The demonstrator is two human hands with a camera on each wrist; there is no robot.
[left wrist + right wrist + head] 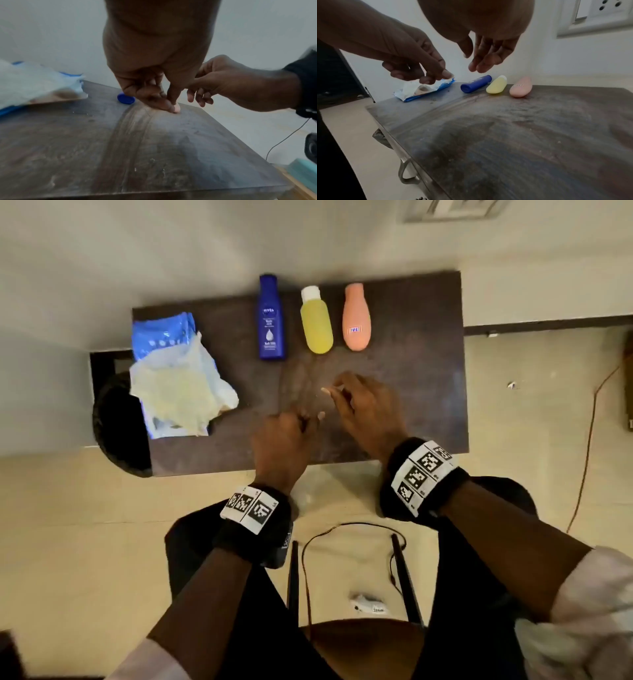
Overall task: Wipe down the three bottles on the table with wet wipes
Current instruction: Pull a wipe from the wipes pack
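We see three bottles lying flat in a row along the far edge of the dark wooden table [411, 392], caps pointing away from us: a tall dark blue plastic lotion bottle [271, 318] on the left, a yellow translucent bottle with a white cap [315, 320] in the middle, and a rounded peach-pink bottle [356, 318] on the right, set just beside one another without touching. At the table's left end lies a blue and white plastic pack of wet wipes [161, 337], its mouth torn wide and pale crumpled wipe sheets [174, 392] spilling over it toward the near edge. Both of our hands hang over the bare middle of the table, near each other and well short of the bottles. The left hand [284, 440] has its fingers [436, 70] curled downward and bunched together, the thumb close against them; we cannot tell whether anything is pinched there. The right hand [363, 409] reaches a little farther, its fingers [486, 56] loosely extended and slightly apart, holding nothing. Black bands with printed square markers wrap both wrists. A round black bin [120, 422] stands on the floor past the table's left end.
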